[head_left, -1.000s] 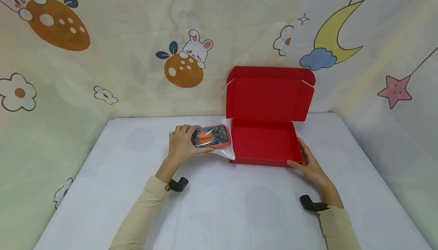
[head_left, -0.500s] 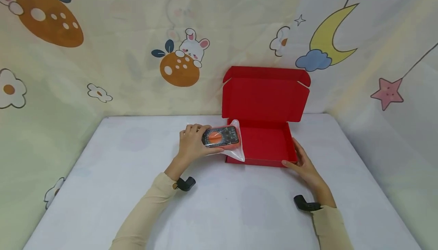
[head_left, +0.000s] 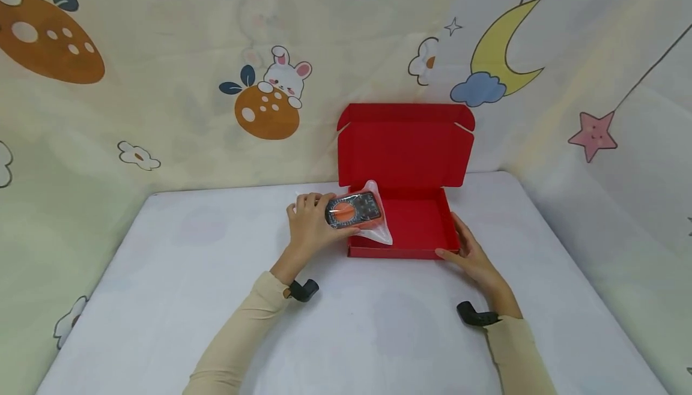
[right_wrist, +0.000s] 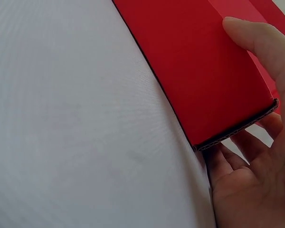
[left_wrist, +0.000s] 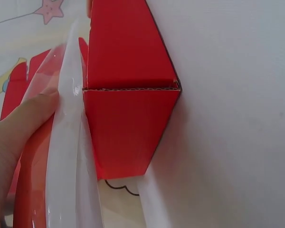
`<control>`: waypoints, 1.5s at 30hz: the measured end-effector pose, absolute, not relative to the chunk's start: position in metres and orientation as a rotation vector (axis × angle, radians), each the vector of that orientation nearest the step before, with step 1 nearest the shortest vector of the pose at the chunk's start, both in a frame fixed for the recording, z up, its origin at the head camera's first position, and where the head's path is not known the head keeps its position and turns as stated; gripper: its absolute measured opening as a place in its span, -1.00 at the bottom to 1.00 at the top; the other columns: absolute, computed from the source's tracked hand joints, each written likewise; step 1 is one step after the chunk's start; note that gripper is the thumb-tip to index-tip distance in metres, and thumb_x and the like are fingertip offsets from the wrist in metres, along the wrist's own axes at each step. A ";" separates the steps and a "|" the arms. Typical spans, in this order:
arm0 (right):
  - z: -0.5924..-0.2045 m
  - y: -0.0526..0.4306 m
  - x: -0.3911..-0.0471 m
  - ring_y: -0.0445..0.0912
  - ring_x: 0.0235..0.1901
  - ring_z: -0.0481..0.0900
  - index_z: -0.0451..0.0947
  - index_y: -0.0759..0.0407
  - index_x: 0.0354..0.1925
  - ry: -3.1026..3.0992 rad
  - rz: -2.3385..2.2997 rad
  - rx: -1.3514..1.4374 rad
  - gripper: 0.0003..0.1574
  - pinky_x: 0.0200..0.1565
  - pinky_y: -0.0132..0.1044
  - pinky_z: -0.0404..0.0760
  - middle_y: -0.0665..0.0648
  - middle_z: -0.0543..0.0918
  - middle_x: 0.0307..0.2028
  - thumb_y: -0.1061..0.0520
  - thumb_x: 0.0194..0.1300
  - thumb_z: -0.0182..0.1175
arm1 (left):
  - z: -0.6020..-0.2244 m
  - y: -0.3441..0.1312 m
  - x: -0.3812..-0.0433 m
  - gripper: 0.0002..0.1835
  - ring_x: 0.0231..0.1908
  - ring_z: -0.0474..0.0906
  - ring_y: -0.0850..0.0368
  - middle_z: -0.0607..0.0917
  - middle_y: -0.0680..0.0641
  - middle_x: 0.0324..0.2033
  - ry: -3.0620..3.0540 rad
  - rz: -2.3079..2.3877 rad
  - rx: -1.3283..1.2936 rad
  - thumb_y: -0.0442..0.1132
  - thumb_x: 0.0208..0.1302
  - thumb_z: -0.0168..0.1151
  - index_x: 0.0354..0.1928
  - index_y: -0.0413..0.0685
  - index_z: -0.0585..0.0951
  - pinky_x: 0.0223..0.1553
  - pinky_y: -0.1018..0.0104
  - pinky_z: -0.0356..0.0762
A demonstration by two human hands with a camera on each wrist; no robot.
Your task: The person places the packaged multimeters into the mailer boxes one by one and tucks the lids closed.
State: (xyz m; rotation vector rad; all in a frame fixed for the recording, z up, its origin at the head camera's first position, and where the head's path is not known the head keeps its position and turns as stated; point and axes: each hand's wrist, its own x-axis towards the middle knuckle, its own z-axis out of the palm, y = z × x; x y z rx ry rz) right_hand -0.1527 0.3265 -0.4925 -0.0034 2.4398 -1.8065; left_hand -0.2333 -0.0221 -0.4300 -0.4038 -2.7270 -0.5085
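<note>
My left hand (head_left: 312, 224) grips an orange-and-black multimeter (head_left: 354, 210) in a clear plastic bag (head_left: 381, 233). The meter is tilted with its orange dial upward, above the left wall of an open red cardboard box (head_left: 416, 221). In the left wrist view, the bag (left_wrist: 69, 142) hangs close beside the box's corner (left_wrist: 128, 123); whether they touch I cannot tell. At the box's front right corner, my right hand (head_left: 476, 260) holds on, its thumb (right_wrist: 249, 35) against the front wall and the other fingers round the right side.
Behind the box its raised lid (head_left: 405, 146) stands close to the patterned back cloth (head_left: 184, 83). A white-covered table (head_left: 378, 329) carries the box near its far edge. Both wrists wear small black cameras (head_left: 304, 290).
My left hand has carried the bagged multimeter rightward, from beside the box to over its left wall. The right hand keeps its hold on the corner. The head view has shifted slightly.
</note>
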 end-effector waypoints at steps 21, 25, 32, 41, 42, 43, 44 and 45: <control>-0.492 0.323 -0.151 0.10 0.38 -0.02 -0.22 -0.31 0.44 2.473 -1.815 0.013 0.17 0.08 -0.27 0.51 0.05 -0.05 0.44 0.01 0.11 0.33 | -0.425 0.017 -0.238 -0.10 0.06 0.30 -0.01 0.50 -0.09 0.01 -2.732 -0.400 -0.600 0.47 -0.33 0.31 0.10 0.14 0.48 0.02 -0.10 0.28; -0.492 0.323 -0.152 0.10 0.39 -0.03 -0.21 -0.33 0.44 2.470 -1.819 0.032 0.17 0.11 -0.21 0.49 0.04 -0.05 0.45 0.00 0.11 0.33 | -0.422 0.026 -0.238 -0.09 0.06 0.30 0.01 0.51 -0.09 -0.01 -2.731 -0.337 -0.646 0.48 -0.33 0.31 0.10 0.13 0.49 0.00 -0.09 0.27; -0.493 0.322 -0.151 0.10 0.40 -0.04 -0.19 -0.32 0.44 2.459 -1.841 0.037 0.16 0.10 -0.26 0.50 0.04 -0.05 0.45 0.01 0.10 0.33 | -0.421 0.041 -0.238 -0.08 0.06 0.30 0.04 0.53 -0.05 -0.06 -2.732 -0.232 -0.685 0.50 -0.34 0.29 0.10 0.15 0.50 0.02 -0.11 0.26; -0.495 0.320 -0.152 0.09 0.41 -0.05 -0.17 -0.32 0.43 2.471 -1.843 0.064 0.17 0.18 0.04 0.35 0.02 -0.05 0.45 -0.01 0.08 0.35 | -0.426 0.059 -0.238 -0.06 0.06 0.31 0.03 0.53 -0.05 -0.07 -2.738 -0.222 -0.739 0.50 -0.37 0.32 0.10 0.14 0.50 0.07 -0.19 0.22; -0.495 0.320 -0.152 0.09 0.42 -0.05 -0.17 -0.31 0.43 2.473 -1.843 0.064 0.17 0.18 0.06 0.34 0.02 -0.05 0.45 0.00 0.08 0.35 | -0.426 0.062 -0.238 -0.06 0.06 0.32 0.02 0.53 -0.06 -0.07 -2.736 -0.214 -0.745 0.51 -0.38 0.31 0.10 0.14 0.50 0.07 -0.19 0.22; -0.494 0.321 -0.152 0.09 0.42 -0.05 -0.17 -0.32 0.43 2.470 -1.846 0.066 0.17 0.18 0.06 0.34 0.02 -0.05 0.46 0.01 0.08 0.35 | -0.427 0.064 -0.238 -0.06 0.06 0.32 0.02 0.53 -0.06 -0.07 -2.732 -0.205 -0.751 0.51 -0.38 0.31 0.10 0.14 0.50 0.06 -0.18 0.22; -0.493 0.321 -0.151 0.08 0.42 -0.05 -0.17 -0.31 0.44 2.469 -1.849 0.064 0.16 0.19 0.06 0.33 0.01 -0.06 0.46 0.02 0.09 0.34 | -0.427 0.067 -0.239 -0.05 0.05 0.32 0.02 0.53 -0.06 -0.07 -2.728 -0.196 -0.753 0.52 -0.39 0.30 0.09 0.14 0.50 0.06 -0.18 0.22; -0.492 0.322 -0.151 0.08 0.42 -0.05 -0.17 -0.30 0.44 2.468 -1.853 0.064 0.16 0.18 0.06 0.33 0.01 -0.05 0.46 0.03 0.10 0.34 | -0.426 0.069 -0.239 -0.05 0.06 0.32 0.02 0.52 -0.06 -0.06 -2.724 -0.190 -0.755 0.52 -0.38 0.30 0.09 0.15 0.49 0.06 -0.18 0.23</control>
